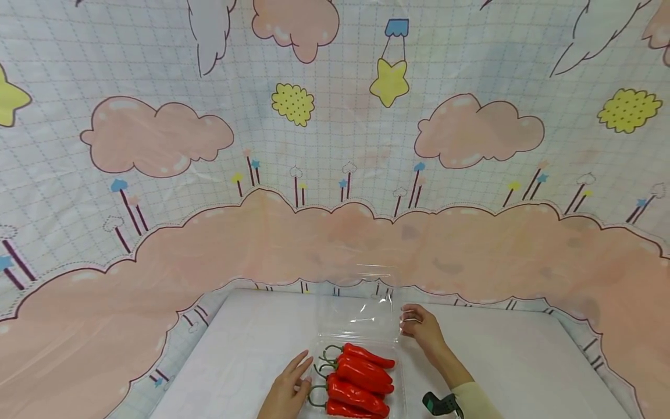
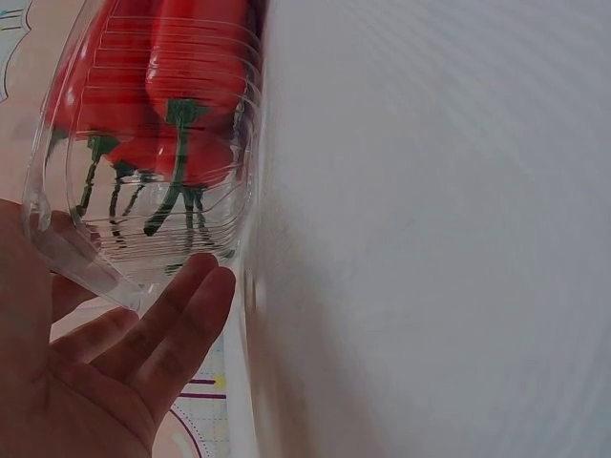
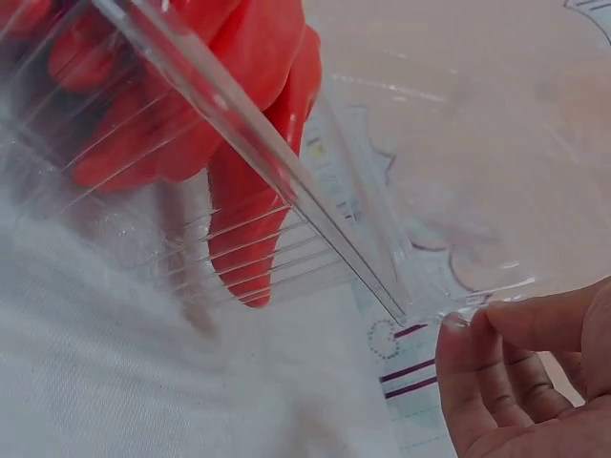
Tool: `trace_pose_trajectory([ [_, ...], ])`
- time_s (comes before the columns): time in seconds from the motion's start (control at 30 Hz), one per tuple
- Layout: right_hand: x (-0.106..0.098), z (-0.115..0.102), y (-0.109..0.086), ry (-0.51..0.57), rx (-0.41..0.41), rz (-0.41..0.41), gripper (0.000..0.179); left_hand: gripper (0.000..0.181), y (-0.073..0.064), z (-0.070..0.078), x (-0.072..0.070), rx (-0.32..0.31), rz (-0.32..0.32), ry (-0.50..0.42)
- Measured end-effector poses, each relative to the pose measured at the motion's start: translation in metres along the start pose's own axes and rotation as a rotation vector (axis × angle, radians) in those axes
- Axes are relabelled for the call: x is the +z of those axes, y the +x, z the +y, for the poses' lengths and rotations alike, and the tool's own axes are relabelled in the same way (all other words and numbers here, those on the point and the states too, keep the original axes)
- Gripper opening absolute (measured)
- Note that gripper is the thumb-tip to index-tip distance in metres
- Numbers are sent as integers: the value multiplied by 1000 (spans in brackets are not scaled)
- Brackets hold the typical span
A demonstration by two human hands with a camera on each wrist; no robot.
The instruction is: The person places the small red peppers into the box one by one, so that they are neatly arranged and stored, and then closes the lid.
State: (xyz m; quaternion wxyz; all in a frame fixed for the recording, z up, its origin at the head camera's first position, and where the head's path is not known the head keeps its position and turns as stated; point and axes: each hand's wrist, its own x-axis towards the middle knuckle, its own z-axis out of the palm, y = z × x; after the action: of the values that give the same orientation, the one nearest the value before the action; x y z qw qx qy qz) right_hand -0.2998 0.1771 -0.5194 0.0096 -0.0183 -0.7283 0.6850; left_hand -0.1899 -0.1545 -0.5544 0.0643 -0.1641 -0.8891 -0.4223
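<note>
Several red peppers [image 1: 361, 381] with green stems lie side by side in a clear plastic clamshell box [image 1: 400, 384]. Its transparent lid [image 1: 356, 314] is raised at the far side. My left hand [image 1: 288, 384] is at the box's left end, by the stems. In the left wrist view, the extended fingers [image 2: 196, 315] of that hand rest against the clear end wall. At the lid's right edge, my right hand [image 1: 421, 326] pinches the plastic between thumb and fingers, which the right wrist view shows close up [image 3: 525, 363].
A white tabletop [image 1: 502, 355] lies under the box and reaches out to both sides. Behind it hangs a cloth [image 1: 335, 233] printed with clouds and stars. A black device [image 1: 439, 403] is strapped on the right wrist beside a pale yellow sleeve [image 1: 473, 398].
</note>
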Motion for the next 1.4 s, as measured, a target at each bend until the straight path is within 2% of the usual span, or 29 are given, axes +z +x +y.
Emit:
trace_pose_trajectory([
  [0.27, 0, -1, -5, -5, -14, 5, 28, 42, -1, -1, 0, -2, -18, -26],
  [0.47, 1, -3, -9, -17, -27, 8, 27, 41, 0, -5, 0, 21, -3, -18],
  [0.6, 1, -5, -10, -28, -30, 5, 27, 41, 3, -3, -4, 11, 54, 0],
  [0.7, 0, -5, -10, -34, -30, 5, 28, 41, 7, 2, -9, 2, 127, 3],
  [0.9, 0, -6, -12, -61, -55, 4, 27, 41, 19, 12, -20, 67, 273, 31],
  [1.03, 0, -6, -14, -79, -76, 7, 26, 43, 28, 18, -29, 101, 336, 62],
  [1.17, 0, -6, -15, -108, -94, 17, 24, 46, 39, 23, -38, 101, 354, 45],
  [1.4, 0, -6, -19, -150, -122, 28, 24, 48, 57, 35, -49, 86, 352, -73],
])
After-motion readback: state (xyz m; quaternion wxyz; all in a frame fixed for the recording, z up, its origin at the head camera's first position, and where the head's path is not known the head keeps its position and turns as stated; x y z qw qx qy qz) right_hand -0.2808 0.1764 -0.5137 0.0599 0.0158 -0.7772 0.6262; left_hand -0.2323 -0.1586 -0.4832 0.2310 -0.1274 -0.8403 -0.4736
